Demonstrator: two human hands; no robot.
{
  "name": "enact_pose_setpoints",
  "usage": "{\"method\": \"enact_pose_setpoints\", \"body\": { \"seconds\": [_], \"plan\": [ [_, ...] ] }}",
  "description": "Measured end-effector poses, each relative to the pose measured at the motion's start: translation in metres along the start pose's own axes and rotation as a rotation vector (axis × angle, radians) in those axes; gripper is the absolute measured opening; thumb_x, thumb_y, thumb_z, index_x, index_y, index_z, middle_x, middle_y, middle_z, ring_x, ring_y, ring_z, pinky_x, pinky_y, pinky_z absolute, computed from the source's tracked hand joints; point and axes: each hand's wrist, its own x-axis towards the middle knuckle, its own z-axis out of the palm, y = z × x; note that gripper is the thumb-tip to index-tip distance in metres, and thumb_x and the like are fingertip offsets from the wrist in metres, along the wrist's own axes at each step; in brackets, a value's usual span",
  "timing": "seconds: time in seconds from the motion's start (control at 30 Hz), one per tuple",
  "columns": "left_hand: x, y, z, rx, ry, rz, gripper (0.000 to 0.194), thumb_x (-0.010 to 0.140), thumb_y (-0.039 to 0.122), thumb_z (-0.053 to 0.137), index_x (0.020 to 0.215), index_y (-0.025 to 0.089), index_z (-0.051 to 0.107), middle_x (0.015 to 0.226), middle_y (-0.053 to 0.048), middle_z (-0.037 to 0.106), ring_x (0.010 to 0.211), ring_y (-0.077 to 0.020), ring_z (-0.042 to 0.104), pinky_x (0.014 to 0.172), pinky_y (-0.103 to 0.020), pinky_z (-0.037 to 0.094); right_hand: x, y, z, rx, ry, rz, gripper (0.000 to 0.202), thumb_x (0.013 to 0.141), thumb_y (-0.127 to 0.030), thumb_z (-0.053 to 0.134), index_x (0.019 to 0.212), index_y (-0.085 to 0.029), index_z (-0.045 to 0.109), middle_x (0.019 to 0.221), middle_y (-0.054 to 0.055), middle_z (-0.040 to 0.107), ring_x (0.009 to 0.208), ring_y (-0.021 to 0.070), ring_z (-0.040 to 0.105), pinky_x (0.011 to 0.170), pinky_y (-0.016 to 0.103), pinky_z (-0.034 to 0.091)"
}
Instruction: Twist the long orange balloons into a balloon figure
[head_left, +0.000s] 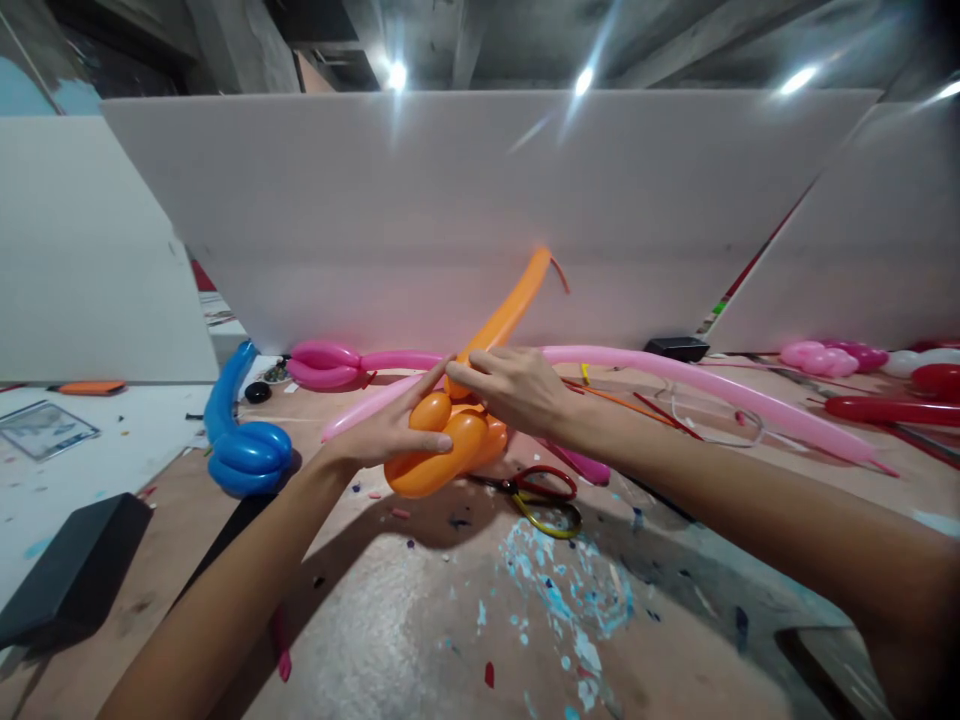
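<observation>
An orange modelling balloon [436, 462] is between my two hands above the table, twisted into several rounded lobes at its lower end. Its long straight part [514, 305] slants up and right to a thin uninflated tip. My left hand [386, 428] grips the lobes from the left, thumb lying across the front. From the right, my right hand [517, 385] closes its fingers round the balloon where the straight part meets the lobes; some fingertips are hidden. Scissors [544, 498] with a red and a yellow handle loop lie on the table just below the balloon.
A blue twisted balloon [247, 458] and a dark pink one [324, 366] lie to the left. A long light pink balloon [697, 380] stretches right. A black block [75, 570] sits at the near left. White panels [480, 200] stand behind the paint-flecked table [405, 630].
</observation>
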Motion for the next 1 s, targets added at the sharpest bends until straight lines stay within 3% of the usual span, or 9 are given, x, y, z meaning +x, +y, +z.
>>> {"method": "enact_pose_setpoints", "body": {
  "seconds": [0.13,0.27,0.37,0.57,0.67,0.83,1.0],
  "plan": [
    [-0.005,0.006,-0.004,0.121,-0.014,0.009,0.096,0.074,0.031,0.075,0.15,0.041,0.016,0.157,-0.003,0.026,0.135,-0.0316,0.041,0.109,-0.047,0.039,-0.008,-0.003,0.009,0.106,0.129,-0.027,0.024,0.094,-0.016,0.039,0.111,-0.02,0.055,0.087,0.005,0.063,0.072,0.0159,0.054,0.055,0.028,0.031],
    [-0.01,0.015,-0.008,0.256,-0.005,0.065,0.094,0.072,0.033,0.077,0.15,0.036,0.024,0.157,-0.005,0.028,0.141,-0.0342,0.031,0.113,-0.049,0.032,-0.018,-0.001,0.008,0.336,0.187,-0.084,0.034,0.084,-0.007,0.047,0.115,-0.019,0.052,0.103,0.008,0.063,0.085,0.0172,0.058,0.068,0.029,0.044],
    [-0.014,0.019,-0.01,0.265,0.018,0.036,0.094,0.074,0.036,0.075,0.15,0.036,0.02,0.155,-0.006,0.031,0.136,-0.0344,0.038,0.11,-0.05,0.036,-0.025,0.001,0.004,0.487,0.202,-0.097,0.047,0.083,-0.011,0.054,0.128,-0.019,0.044,0.119,0.011,0.061,0.102,0.02,0.059,0.083,0.034,0.049],
    [-0.015,0.019,-0.012,0.41,-0.017,0.034,0.096,0.073,0.04,0.075,0.151,0.035,0.019,0.155,-0.006,0.03,0.138,-0.0322,0.036,0.113,-0.049,0.031,-0.037,0.002,-0.001,0.512,0.196,-0.106,0.024,0.092,-0.019,0.05,0.112,-0.025,0.061,0.091,0.003,0.069,0.081,0.0152,0.064,0.073,0.029,0.052],
    [-0.014,0.019,-0.013,0.522,-0.053,0.054,0.093,0.074,0.043,0.073,0.15,0.033,0.021,0.155,-0.007,0.03,0.14,-0.032,0.032,0.115,-0.051,0.026,-0.035,0.003,-0.012,0.441,0.197,-0.204,0.018,0.091,-0.015,0.051,0.101,-0.022,0.065,0.098,0.005,0.069,0.092,0.0174,0.063,0.081,0.032,0.053],
    [-0.017,0.026,-0.012,0.539,-0.169,0.117,0.093,0.073,0.042,0.074,0.149,0.026,0.024,0.155,-0.012,0.03,0.141,-0.0331,0.031,0.112,-0.05,0.031,-0.02,-0.006,-0.033,0.281,0.075,-0.291,0.019,0.088,-0.008,0.051,0.101,-0.017,0.061,0.132,0.012,0.054,0.123,0.0247,0.048,0.1,0.045,0.046],
    [-0.022,0.033,-0.009,0.434,-0.277,0.159,0.09,0.076,0.042,0.071,0.149,0.024,0.022,0.145,-0.014,0.044,0.129,-0.0302,0.048,0.098,-0.041,0.048,-0.007,-0.017,-0.044,0.364,-0.062,-0.341,0.01,0.091,-0.02,0.052,0.098,-0.018,0.059,0.129,0.012,0.052,0.121,0.0244,0.049,0.099,0.048,0.044]
  ]
}}
